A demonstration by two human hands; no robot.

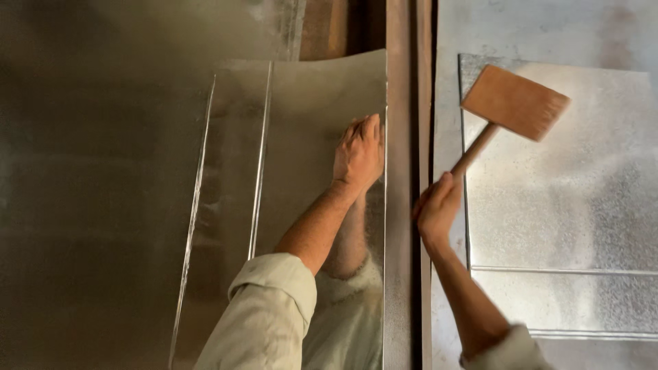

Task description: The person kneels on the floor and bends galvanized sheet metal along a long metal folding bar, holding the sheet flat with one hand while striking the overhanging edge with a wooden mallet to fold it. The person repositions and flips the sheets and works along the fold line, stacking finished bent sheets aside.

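Observation:
My left hand presses flat on a shiny galvanised metal sheet, near its right edge, fingers together pointing up. The sheet mirrors my forearm. My right hand grips the handle of a wooden mallet, raised and tilted up to the right, its flat rectangular head blurred. The mallet hangs above a long metal bar that runs along the sheet's right edge. Both sleeves are pale and rolled.
Folded ridges run lengthwise down the sheet to the left of my hand. To the right of the bar lie more galvanised sheets stacked flat, with a seam low down. Dull sheet metal fills the left side.

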